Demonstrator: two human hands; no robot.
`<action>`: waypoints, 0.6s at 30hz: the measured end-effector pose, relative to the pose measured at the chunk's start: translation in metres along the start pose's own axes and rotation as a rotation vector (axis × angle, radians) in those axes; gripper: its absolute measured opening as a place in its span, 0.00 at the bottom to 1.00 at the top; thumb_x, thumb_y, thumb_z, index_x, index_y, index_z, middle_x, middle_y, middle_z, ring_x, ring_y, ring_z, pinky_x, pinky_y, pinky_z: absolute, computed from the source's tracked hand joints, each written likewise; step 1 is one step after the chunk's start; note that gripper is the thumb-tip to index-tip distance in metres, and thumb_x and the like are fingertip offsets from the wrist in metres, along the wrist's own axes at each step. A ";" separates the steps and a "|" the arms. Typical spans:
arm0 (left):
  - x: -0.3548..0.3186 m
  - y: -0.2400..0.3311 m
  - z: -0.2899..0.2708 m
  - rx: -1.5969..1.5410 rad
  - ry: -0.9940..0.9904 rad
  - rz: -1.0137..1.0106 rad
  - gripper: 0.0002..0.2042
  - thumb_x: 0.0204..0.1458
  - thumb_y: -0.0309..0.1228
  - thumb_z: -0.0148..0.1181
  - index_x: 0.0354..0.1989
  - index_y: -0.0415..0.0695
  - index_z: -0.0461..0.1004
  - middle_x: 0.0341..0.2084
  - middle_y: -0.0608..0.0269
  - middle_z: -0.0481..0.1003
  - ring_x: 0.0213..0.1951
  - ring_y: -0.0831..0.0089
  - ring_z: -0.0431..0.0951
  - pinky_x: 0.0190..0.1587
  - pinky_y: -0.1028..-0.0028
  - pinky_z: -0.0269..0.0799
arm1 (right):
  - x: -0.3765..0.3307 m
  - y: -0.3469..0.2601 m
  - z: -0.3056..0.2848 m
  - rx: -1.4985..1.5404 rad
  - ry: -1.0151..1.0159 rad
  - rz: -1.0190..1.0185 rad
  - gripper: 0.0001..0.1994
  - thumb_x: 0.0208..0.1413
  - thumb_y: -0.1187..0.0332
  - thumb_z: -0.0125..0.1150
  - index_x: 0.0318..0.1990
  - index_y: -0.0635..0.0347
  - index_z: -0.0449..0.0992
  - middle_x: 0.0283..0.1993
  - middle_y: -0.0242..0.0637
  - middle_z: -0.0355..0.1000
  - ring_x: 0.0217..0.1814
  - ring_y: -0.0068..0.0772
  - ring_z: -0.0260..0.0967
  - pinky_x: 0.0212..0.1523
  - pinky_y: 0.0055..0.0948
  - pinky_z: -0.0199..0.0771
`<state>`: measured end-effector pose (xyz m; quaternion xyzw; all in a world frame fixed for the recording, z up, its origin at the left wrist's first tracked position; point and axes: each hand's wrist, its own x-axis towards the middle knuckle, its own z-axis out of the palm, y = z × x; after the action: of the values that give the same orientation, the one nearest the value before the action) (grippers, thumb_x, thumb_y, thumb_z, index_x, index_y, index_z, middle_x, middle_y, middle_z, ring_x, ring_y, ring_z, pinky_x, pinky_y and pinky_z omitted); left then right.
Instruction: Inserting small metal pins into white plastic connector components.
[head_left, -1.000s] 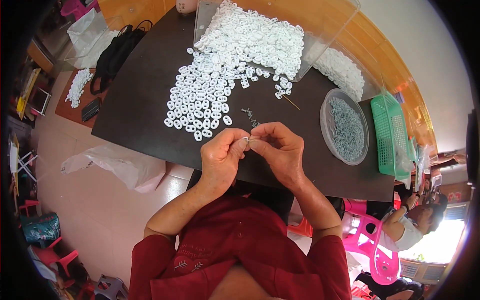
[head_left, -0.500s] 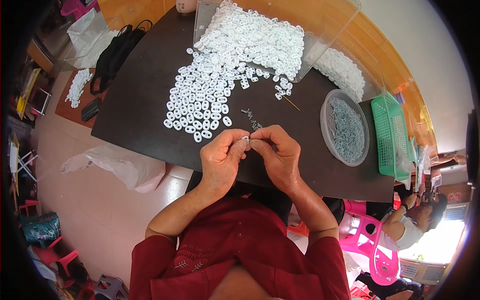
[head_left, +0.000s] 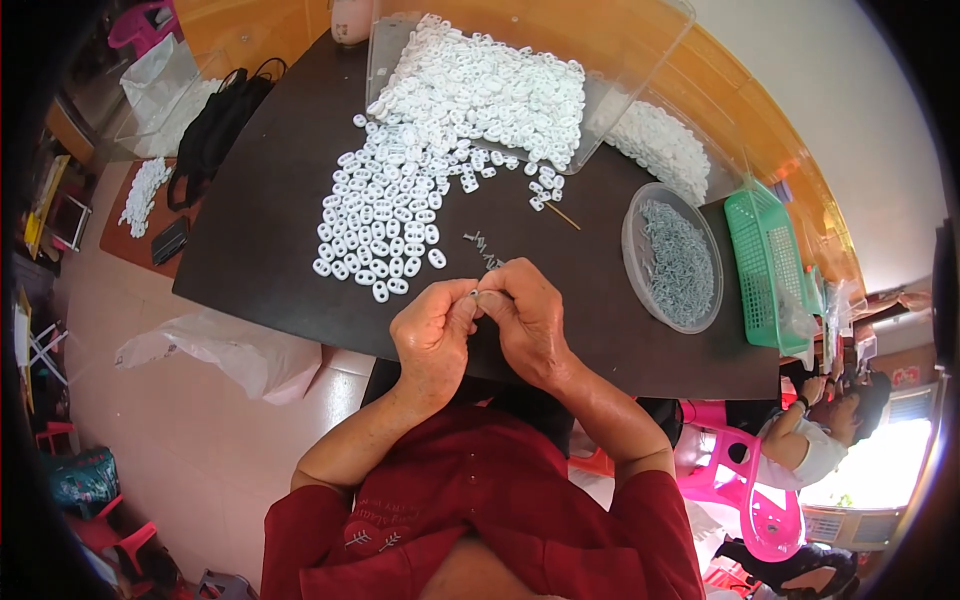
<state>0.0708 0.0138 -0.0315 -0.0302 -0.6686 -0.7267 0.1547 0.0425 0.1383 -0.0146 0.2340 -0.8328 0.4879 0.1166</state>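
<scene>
My left hand [head_left: 435,330] and my right hand [head_left: 527,325] meet above the table's near edge, thumbs and forefingers pinched together. Between the left fingertips is a small white plastic piece [head_left: 473,293], mostly covered. The right fingertips press against it; anything else they pinch is hidden. Just beyond the hands lie several small grey screws [head_left: 481,247]. To their left spread many loose white oval pieces [head_left: 375,215], each with two holes. They run back to a heap of the same pieces [head_left: 490,90] in a tilted clear plastic bin [head_left: 625,60].
On the right stand a round clear tub [head_left: 637,262] of grey screws and a green basket [head_left: 765,270]. A thin stick [head_left: 562,215] lies mid-table. Another clear bin holds white pieces [head_left: 660,145]. A person [head_left: 815,435] sits right, near a pink chair [head_left: 735,470].
The view has shifted slightly, so the table's things appear further left. My hands stay pinched together, and the fingers now cover more of the white piece.
</scene>
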 end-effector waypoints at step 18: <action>0.007 -0.008 -0.011 -0.342 -0.147 -0.256 0.08 0.55 0.25 0.54 0.40 0.34 0.72 0.28 0.59 0.76 0.26 0.81 0.71 0.30 0.82 0.68 | 0.095 0.081 -0.038 -0.528 0.073 -0.118 0.09 0.44 0.76 0.59 0.35 0.59 0.78 0.27 0.42 0.71 0.33 0.40 0.68 0.35 0.32 0.68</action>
<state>0.0643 0.0024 -0.0385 -0.0238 -0.5436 -0.8390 0.0047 -0.0815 0.1788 -0.0166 0.2259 -0.9115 0.2541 0.2316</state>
